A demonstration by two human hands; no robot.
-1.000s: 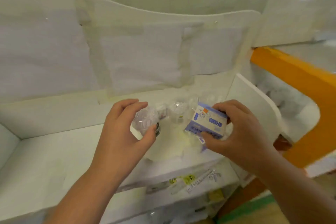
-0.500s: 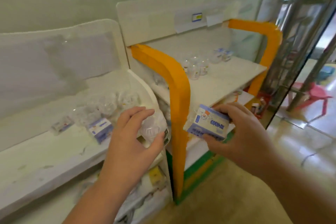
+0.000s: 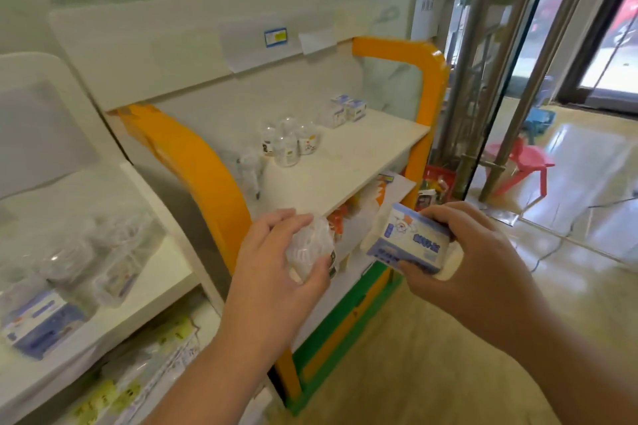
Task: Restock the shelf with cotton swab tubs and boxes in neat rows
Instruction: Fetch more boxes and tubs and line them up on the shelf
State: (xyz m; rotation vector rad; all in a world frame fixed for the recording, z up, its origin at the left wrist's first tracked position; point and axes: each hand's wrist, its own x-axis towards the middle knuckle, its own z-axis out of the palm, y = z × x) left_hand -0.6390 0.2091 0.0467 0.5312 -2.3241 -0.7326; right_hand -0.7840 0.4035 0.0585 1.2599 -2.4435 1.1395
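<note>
My left hand (image 3: 276,272) grips a clear round cotton swab tub (image 3: 310,252). My right hand (image 3: 483,262) holds a blue and white cotton swab box (image 3: 411,241). Both hover in front of the orange-framed shelf (image 3: 345,162), just below its front edge. On that shelf stand several clear tubs (image 3: 290,145) near the back left and two small boxes (image 3: 345,110) at the back right. The white shelf (image 3: 148,286) to the left carries blurred clear tubs (image 3: 86,252) and a blue box (image 3: 41,321).
The orange side frame (image 3: 203,169) rises between the two shelves. Lower shelves hold packaged goods (image 3: 362,217). To the right are a metal door frame (image 3: 483,79), a pink plastic stool (image 3: 518,166), a red basket (image 3: 438,179) and shiny floor.
The view has swung from the white left shelf toward the orange-framed shelf. Both hands, still holding the tub and the box, have moved right with it and closer to that shelf.
</note>
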